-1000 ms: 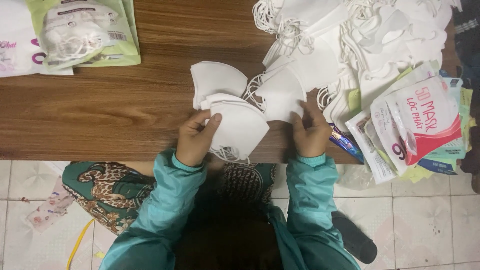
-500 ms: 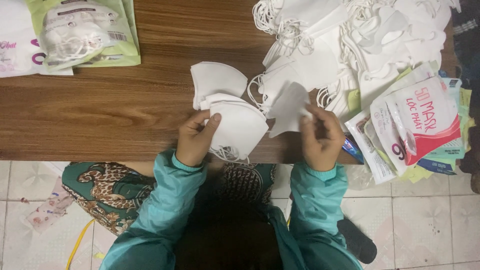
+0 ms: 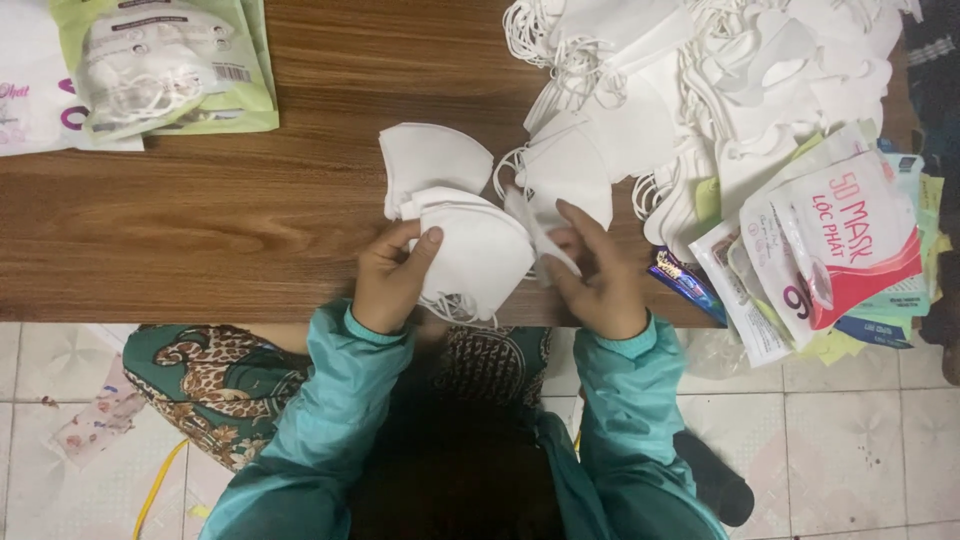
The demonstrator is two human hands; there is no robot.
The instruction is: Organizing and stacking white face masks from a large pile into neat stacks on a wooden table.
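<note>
Left hand [image 3: 392,278]: fingers curled, thumb on top, gripping the near edge of a small stack of folded white masks [image 3: 470,250]. The grip pins the stack at the table edge, apparently so the layers stay aligned. Ear loops hang loose below the stack, just under the fingers.

Right hand [image 3: 597,275]: thumb and forefinger pinch a single folded white mask [image 3: 540,232], held tilted, its edge touching the right side of the stack. Likely held by one corner to keep it folded flat.

Just beyond the left fingers, another white mask [image 3: 432,160] lies cupped on the wooden table [image 3: 200,230]. Beyond the right fingers, a large loose heap of white masks [image 3: 700,80] with tangled loops spreads to the far right corner.

Right of the right hand: a fanned pile of flat pouches [image 3: 840,250], the top one white with a red band and red lettering; pale green and yellow ones show beneath. A dark blue wrapper [image 3: 685,278] lies nearest the wrist.

Well away, far left of the left fingers: a light green filled pouch [image 3: 165,65] with a clear window showing white masks, overlapping a white pouch [image 3: 35,100] with pink print.
</note>
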